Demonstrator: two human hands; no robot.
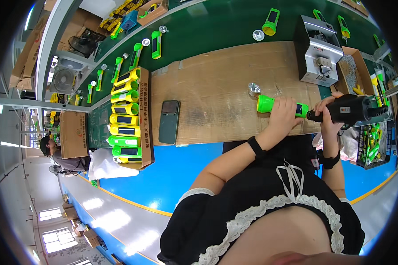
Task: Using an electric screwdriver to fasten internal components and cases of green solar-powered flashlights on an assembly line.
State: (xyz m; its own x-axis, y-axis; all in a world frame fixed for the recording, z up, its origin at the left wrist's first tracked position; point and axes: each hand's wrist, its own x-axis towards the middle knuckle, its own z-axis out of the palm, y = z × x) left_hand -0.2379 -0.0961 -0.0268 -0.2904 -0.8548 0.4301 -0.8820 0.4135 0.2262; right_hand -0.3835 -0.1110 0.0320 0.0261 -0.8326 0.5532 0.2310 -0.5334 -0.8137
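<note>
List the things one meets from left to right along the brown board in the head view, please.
Box of yellow and green flashlights → dark phone → silver reflector cup → green flashlight held by the left hand → black power screwdriver in the right hand.

Dressed in a black top [269,194] with short sleeves, trimmed in white lace along cuff and neckline. Tied at the chest with a thin white ribbon bow [292,174]. Black band on each wrist [255,146].
</note>
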